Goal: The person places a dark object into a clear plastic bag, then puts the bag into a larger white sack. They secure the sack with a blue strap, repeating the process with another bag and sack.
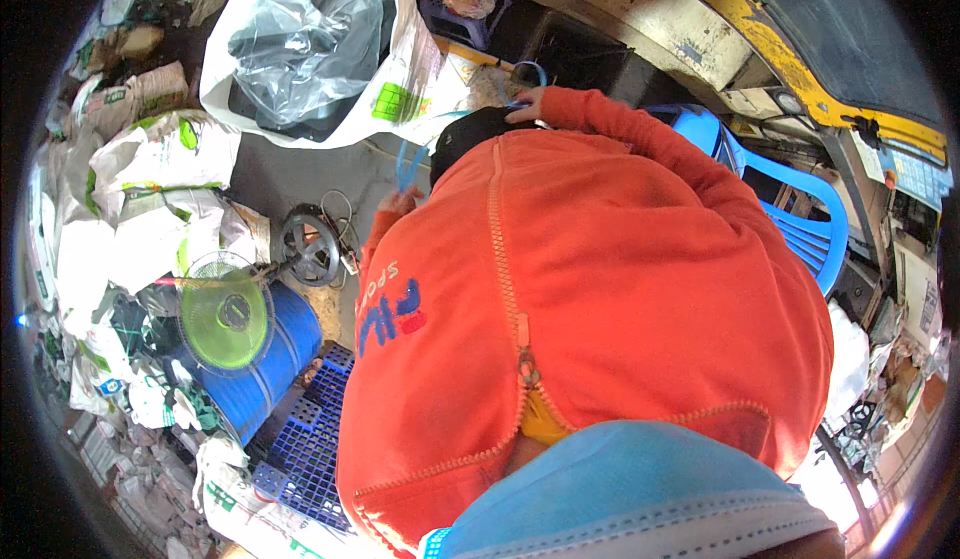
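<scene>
Beyond the front of my red jacket, my left hand is closed at the lower end of a light-blue strap, which loops up above its fingers. My right hand, at the end of a red sleeve, has its fingers curled at the same strap's other end, where another loop stands up. Between the hands lies something black, partly hidden by my jacket; its kind cannot be made out. Just past the strap stands a large white woven sack, with a clear plastic liner and dark contents inside.
Filled white sacks are piled at the left. Nearer are a green fan, a blue drum and a blue plastic pallet. A black handwheel is on the floor. At right are a blue chair and yellow-framed machinery.
</scene>
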`<action>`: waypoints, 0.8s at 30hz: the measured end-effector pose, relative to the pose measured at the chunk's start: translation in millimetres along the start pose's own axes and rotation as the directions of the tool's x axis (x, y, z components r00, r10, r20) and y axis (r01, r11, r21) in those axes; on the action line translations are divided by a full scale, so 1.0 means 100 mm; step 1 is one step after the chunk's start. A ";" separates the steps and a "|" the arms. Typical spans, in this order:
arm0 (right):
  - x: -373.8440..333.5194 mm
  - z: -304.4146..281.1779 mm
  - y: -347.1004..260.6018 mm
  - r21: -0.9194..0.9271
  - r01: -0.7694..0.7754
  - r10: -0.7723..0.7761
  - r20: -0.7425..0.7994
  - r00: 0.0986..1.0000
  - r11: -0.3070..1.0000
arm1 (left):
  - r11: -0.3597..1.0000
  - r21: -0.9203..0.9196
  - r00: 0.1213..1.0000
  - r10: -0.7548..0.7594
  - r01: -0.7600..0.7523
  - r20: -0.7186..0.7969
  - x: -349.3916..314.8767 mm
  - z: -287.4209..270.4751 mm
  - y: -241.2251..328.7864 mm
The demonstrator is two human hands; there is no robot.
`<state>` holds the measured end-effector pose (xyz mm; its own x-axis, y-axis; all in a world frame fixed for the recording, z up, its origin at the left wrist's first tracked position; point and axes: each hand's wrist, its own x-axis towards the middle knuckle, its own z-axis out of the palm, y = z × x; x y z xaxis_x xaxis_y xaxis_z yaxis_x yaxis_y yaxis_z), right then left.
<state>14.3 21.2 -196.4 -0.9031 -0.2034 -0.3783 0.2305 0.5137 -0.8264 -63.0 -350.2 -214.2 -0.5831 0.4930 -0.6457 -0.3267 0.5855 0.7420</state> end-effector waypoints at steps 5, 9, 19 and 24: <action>-0.38 -0.54 0.33 0.098 -0.299 0.312 -0.149 0.938 0.949 | 0.994 0.032 0.875 0.108 -0.105 -0.472 -0.09 -0.09 0.48; -0.84 -1.03 0.28 0.379 -0.011 0.154 -0.349 0.924 0.925 | 0.892 0.450 0.789 0.302 -0.037 -0.534 -0.24 -0.50 0.66; -0.65 -0.62 -0.96 -0.387 0.454 -0.521 -0.084 0.850 0.803 | 0.717 0.341 0.743 0.666 -0.608 -0.074 -0.41 0.42 1.96; -0.79 -1.00 -1.36 -0.252 0.522 -0.570 -0.190 0.799 0.815 | 0.765 0.066 0.763 0.626 -0.641 0.162 -0.27 1.27 2.67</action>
<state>18.2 50.6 -12.9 -0.9220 -0.2974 0.2479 -0.3745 0.5225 -0.7660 -40.2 -125.4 -21.5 -0.5290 0.8466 -0.0579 0.1731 0.1745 0.9693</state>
